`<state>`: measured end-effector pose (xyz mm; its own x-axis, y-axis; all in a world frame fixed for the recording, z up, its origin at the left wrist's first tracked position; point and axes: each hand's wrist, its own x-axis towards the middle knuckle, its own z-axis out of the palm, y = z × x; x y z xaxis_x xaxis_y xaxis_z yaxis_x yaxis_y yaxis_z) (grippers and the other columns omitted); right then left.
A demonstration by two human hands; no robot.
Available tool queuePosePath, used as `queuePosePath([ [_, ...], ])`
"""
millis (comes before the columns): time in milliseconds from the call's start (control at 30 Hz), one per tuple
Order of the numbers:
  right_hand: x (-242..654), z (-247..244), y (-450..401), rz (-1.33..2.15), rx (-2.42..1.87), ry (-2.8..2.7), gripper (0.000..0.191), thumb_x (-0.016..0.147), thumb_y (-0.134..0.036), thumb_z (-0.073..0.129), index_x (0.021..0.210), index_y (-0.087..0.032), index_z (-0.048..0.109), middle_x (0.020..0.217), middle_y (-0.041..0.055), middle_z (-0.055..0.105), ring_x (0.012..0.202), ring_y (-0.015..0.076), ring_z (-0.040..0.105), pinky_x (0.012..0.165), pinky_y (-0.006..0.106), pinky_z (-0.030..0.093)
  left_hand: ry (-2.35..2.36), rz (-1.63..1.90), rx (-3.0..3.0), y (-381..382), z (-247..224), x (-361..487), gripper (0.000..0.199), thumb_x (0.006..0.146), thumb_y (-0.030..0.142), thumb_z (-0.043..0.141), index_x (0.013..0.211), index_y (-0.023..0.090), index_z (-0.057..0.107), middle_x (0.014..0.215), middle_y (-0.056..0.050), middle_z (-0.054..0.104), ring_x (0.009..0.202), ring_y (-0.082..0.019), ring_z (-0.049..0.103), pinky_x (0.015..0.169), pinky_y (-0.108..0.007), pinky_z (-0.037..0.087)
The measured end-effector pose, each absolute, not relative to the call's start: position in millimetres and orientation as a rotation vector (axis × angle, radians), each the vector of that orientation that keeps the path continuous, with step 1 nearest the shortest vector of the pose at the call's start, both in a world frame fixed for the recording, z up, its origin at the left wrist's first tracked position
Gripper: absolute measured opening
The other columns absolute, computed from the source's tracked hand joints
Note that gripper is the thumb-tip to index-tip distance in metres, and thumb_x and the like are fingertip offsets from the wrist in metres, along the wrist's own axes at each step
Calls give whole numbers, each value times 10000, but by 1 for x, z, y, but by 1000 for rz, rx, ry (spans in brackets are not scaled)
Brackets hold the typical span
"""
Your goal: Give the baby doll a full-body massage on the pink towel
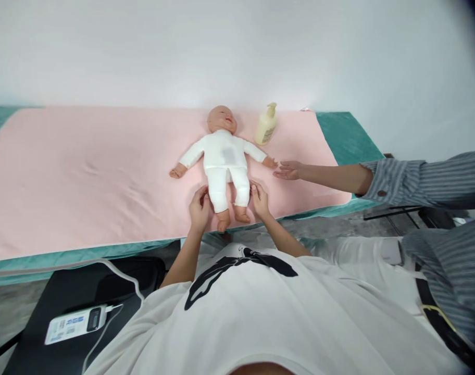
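Note:
A baby doll in a white suit lies on its back on a pink mat, arms spread, head toward the wall, feet toward me. My left hand rests on the mat beside the leg at left, its fingers loosely curled and apart. By the other leg is my right hand, palm turned inward, fingers slightly spread. Both hands appear empty; whether the fingertips touch the legs I cannot tell. A cream pump bottle stands right of the doll's head.
A co-worker's open hand, from a striped sleeve, reaches in near the doll's right-side hand. Green cloth shows under the mat. At lower left, a power bank with a cable lies on a black seat. A wall stands behind.

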<state>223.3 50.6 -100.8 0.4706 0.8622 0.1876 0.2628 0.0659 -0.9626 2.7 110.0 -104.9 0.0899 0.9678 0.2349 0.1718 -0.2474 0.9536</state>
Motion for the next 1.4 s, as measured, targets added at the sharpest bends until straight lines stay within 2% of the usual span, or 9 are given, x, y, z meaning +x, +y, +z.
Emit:
queuePosePath([
  [300,224,-105,50,544,-1512,-1072,533,974,-567,400,1237,-181,657,1271,110,704,1201,227,643,1082,390,500,1175,1245,1578,110,-105,3,344,942,245,497,1245,159,634,1285,-120,670,1219,-232,624,1103,-417,480],
  [833,223,-106,48,538,-1518,-1069,545,975,-566,394,1238,-165,654,1268,120,704,1204,226,645,1089,395,497,1169,1230,1577,106,-99,3,354,945,267,496,1252,148,624,1293,-132,663,1228,-249,615,1110,-459,471],
  [1400,225,-100,43,509,-1562,-1101,554,973,-575,377,1231,-171,654,1258,122,709,1176,225,655,1055,388,511,1156,1241,1611,104,-100,5,355,938,260,485,1250,165,625,1277,-110,674,1211,-238,624,1098,-436,479],
])
